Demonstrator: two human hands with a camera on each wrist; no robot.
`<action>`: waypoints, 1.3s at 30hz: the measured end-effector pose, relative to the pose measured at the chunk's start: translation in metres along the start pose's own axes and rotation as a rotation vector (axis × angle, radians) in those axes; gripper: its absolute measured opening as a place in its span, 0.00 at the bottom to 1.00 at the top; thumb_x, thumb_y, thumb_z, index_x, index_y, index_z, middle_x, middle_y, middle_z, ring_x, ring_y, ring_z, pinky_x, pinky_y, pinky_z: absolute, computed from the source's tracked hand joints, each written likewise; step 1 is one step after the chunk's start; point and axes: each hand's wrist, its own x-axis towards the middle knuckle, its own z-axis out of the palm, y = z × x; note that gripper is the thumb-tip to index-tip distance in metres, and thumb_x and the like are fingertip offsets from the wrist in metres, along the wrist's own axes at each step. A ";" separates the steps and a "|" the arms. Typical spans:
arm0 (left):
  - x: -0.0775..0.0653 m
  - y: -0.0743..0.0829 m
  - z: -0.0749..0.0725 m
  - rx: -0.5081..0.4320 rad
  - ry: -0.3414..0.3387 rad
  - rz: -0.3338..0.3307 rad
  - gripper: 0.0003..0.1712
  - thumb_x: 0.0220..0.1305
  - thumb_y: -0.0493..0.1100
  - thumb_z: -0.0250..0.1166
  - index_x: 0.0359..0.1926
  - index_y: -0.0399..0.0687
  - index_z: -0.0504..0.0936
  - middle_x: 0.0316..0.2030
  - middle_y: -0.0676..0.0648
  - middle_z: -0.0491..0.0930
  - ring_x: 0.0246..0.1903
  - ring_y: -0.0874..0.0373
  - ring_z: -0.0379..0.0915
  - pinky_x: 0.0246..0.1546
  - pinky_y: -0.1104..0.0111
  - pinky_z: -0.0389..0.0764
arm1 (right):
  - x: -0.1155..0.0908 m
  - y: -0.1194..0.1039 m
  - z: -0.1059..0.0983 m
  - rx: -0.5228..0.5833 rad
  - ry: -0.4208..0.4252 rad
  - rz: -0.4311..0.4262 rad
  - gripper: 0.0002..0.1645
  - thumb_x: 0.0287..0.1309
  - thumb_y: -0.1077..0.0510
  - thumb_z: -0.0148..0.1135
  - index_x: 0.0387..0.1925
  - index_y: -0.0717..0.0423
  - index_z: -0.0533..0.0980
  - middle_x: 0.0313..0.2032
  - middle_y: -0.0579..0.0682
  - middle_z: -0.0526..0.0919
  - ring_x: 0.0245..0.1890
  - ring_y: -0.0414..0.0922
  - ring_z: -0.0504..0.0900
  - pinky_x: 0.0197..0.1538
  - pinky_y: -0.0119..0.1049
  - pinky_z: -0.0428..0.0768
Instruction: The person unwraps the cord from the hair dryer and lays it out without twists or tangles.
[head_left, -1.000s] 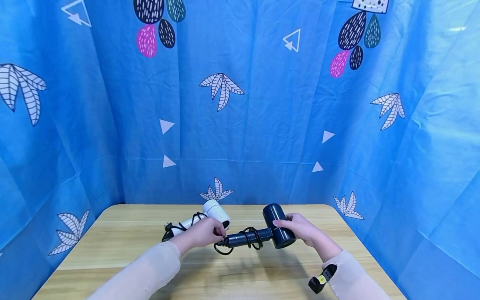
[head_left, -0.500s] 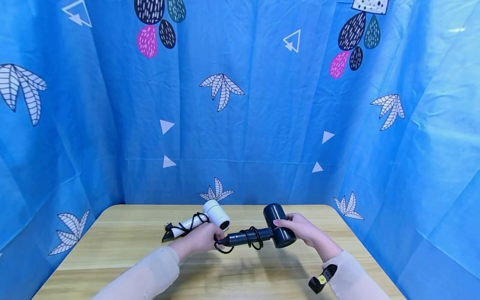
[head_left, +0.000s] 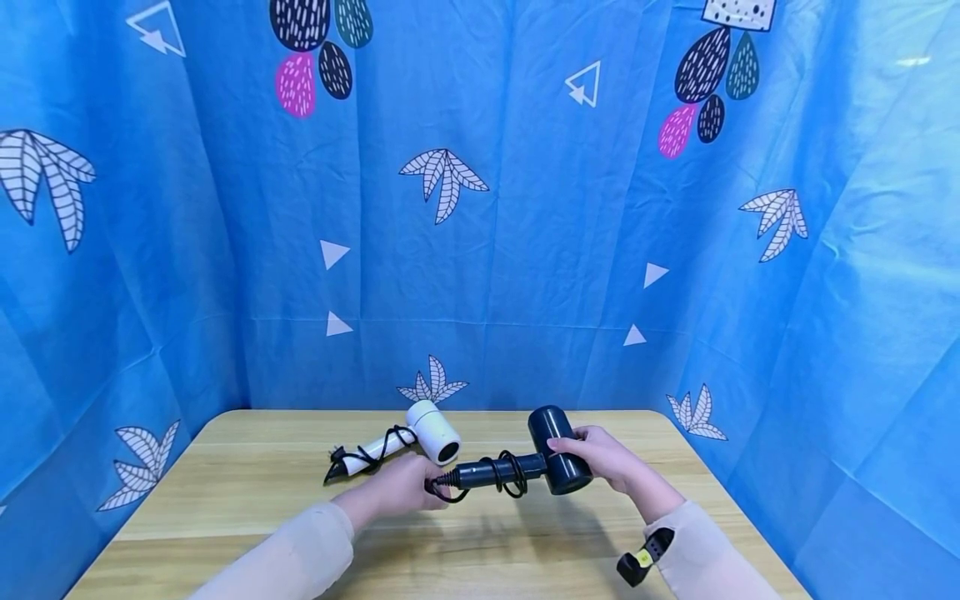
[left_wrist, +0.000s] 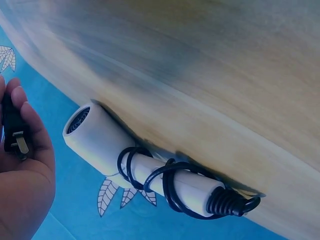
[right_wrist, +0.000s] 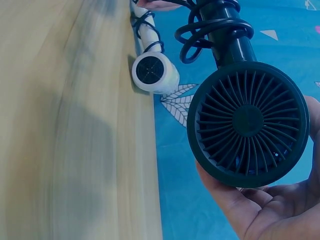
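Observation:
A dark hair dryer point(head_left: 559, 451) is held above the table, its handle pointing left with the black cord point(head_left: 510, 473) looped round it. My right hand point(head_left: 606, 457) grips its barrel from the right side; the right wrist view shows the finned round grille point(right_wrist: 248, 120). At the handle's end is my left hand point(head_left: 397, 485), whose fingers hold the black plug point(left_wrist: 19, 140), metal prongs showing in the left wrist view. Behind the left hand a white hair dryer point(head_left: 435, 433) lies on the table, its own black cord point(left_wrist: 170, 185) wound round the handle.
The wooden table point(head_left: 247, 467) runs back to a blue patterned curtain point(head_left: 480, 275), which also hangs at both sides. A black strap device point(head_left: 645, 557) sits on the right sleeve.
My left hand has shifted slightly down, away from the white hair dryer, uncovering more of it. The right hand and the dark hair dryer have hardly moved.

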 end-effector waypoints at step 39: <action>-0.019 -0.002 0.000 -0.058 0.008 0.081 0.02 0.59 0.42 0.74 0.34 0.51 0.89 0.31 0.66 0.83 0.33 0.72 0.76 0.38 0.71 0.79 | 0.004 -0.001 0.002 0.033 0.129 0.042 0.44 0.65 0.43 0.63 0.63 0.77 0.63 0.47 0.63 0.82 0.42 0.52 0.85 0.49 0.49 0.84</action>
